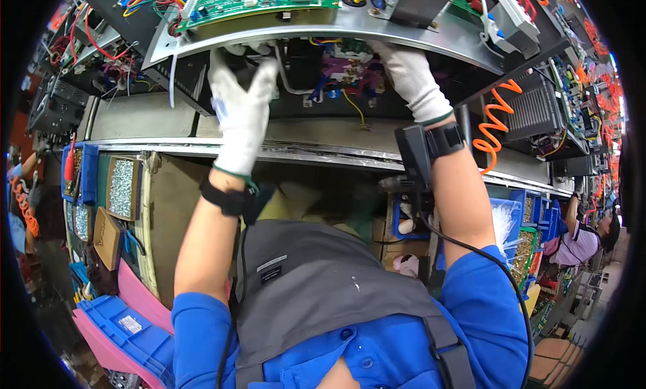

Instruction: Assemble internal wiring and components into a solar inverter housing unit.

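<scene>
A metal panel (323, 34) carrying a green circuit board (262, 9) spans the top of the view, above an open dark chassis (323, 110) with wires and parts inside. My left hand (241, 113), in a white glove, reaches up to the left part of the panel's near edge. Its thumb stands apart from the fingers; some fingertips go into shadow under the panel. My right hand (412, 80), also gloved, reaches under the same edge further right, its fingertips hidden. Between the hands, a yellow wire (354, 106) and purple wiring show inside the chassis.
An orange coiled hose (494, 123) hangs right of my right wrist. A metal rail (316, 153) runs along the bench front. Left are a tray of small screws (124, 187) and a blue plastic lid (128, 335); right are blue parts bins (525, 214). A co-worker (582, 238) is at far right.
</scene>
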Demonstrator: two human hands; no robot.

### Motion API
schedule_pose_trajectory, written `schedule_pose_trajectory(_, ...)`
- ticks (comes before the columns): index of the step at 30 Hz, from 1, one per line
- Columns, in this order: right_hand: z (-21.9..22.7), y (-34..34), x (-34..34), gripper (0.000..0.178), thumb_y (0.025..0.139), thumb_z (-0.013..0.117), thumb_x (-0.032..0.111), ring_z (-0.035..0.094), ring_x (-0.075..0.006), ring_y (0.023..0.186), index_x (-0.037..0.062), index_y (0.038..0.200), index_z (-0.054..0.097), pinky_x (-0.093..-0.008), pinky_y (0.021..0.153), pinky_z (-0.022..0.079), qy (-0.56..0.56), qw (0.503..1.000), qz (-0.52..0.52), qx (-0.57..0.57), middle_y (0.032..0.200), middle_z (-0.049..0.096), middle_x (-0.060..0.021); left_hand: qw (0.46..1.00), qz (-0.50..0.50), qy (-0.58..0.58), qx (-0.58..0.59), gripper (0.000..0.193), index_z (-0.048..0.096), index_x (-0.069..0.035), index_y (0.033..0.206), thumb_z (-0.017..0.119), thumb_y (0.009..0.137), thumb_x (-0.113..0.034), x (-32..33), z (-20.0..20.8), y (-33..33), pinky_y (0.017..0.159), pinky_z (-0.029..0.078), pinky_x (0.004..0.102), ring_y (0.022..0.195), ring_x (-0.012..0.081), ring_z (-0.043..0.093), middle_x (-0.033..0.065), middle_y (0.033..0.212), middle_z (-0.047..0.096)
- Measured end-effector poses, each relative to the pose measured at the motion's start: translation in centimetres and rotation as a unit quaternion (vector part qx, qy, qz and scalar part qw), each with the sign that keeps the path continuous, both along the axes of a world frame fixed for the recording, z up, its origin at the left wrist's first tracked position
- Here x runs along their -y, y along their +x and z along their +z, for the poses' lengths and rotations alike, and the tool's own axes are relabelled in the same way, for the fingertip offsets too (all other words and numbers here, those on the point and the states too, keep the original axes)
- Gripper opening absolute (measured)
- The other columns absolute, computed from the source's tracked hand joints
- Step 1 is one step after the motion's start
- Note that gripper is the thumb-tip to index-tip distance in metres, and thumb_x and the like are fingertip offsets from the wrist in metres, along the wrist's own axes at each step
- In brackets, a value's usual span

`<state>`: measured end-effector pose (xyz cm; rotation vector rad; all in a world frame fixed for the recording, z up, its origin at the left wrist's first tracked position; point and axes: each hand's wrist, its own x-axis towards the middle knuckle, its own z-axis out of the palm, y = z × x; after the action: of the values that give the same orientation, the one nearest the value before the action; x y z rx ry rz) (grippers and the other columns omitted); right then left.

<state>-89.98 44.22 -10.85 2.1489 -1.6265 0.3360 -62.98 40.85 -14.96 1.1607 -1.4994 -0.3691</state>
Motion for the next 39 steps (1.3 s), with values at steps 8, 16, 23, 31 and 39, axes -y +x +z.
schedule_pose_trajectory(8,-4.2,-0.1,-5.6,0.030,0.093,0.070,0.022,0.058,-0.0089,0.082,-0.0030,0.110,0.071,-0.0264,0.078,0.050,0.005,0.704,0.048,0.709,0.098,0.071,-0.0042,0.979,-0.127,-0.006,-0.159,0.048,0.055,0.006,0.126,0.073,0.091,-0.020,3.5,0.1,-0.2,0.083,0.050,0.0331,0.088,0.0190,0.062,0.0135,0.107,0.069)
schedule_pose_trajectory(16,-16.8,3.1,-4.1,0.036,0.087,0.071,0.035,0.065,-0.0281,0.102,0.0076,0.110,0.071,-0.0383,0.086,0.050,0.160,0.899,-0.211,0.349,0.107,0.070,-0.0136,0.950,-0.086,0.278,-0.113,0.034,0.060,0.000,0.127,0.062,0.095,-0.009,-1.7,-3.2,4.1,0.064,0.047,0.0245,0.073,0.0082,0.055,0.0039,0.092,0.063)
schedule_pose_trajectory(23,-14.6,3.3,-9.2,0.022,0.094,0.065,0.024,0.054,-0.0112,0.063,0.0027,0.097,0.071,-0.0295,0.059,0.044,0.160,0.790,-0.148,0.574,0.074,0.064,-0.0054,0.985,-0.116,0.043,-0.116,0.030,0.064,0.000,0.122,0.064,0.095,-0.011,1.5,0.2,-0.3,0.076,0.049,0.0318,0.079,0.0167,0.060,0.0075,0.098,0.068)
schedule_pose_trajectory(31,-10.6,4.6,-9.2,0.025,0.097,0.068,0.016,0.059,-0.0076,0.071,-0.0022,0.115,0.069,-0.0235,0.068,0.050,0.036,0.654,-0.092,0.750,0.089,0.068,-0.0020,0.954,-0.143,0.222,0.143,0.041,0.066,-0.001,0.120,0.062,0.093,-0.030,-5.4,-3.6,2.3,0.088,0.053,0.0387,0.098,0.0330,0.069,0.0233,0.103,0.071)
schedule_pose_trajectory(39,-8.7,7.4,-9.9,0.027,0.105,0.054,0.017,0.065,-0.0094,0.078,-0.0017,0.124,0.061,-0.0244,0.070,0.054,0.065,0.742,-0.069,0.664,0.108,0.068,-0.0075,0.926,-0.305,0.197,0.105,0.044,0.058,-0.001,0.133,0.049,0.095,-0.022,-6.3,-6.4,-5.6,0.099,0.048,0.0430,0.115,0.0370,0.061,0.0216,0.123,0.065)
